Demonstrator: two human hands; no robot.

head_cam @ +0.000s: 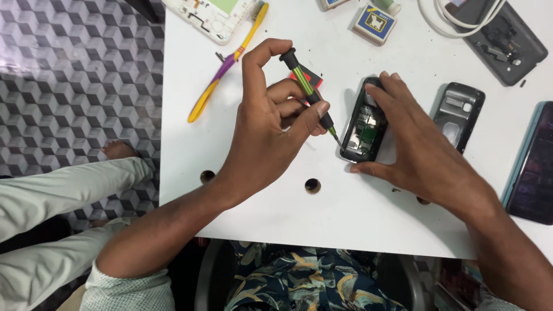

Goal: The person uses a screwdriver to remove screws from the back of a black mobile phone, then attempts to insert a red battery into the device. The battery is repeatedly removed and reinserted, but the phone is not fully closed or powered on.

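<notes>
Head view: left hand [265,132] pinching screwdriver [308,92], tip at opened phone [362,129]; right hand [415,150] spread, steadying it on surface [259,196]

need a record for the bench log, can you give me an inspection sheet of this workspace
surface: white table with round holes
job's things: opened phone, board exposed; green-black screwdriver, tip at its lower left corner
clutter: yellow-purple toothbrush, grey back cover, small blue box, dark phone
grips: left hand holds the screwdriver; right hand steadies the phone
cables: white cable at top right
surroundings: cube-patterned floor
</notes>
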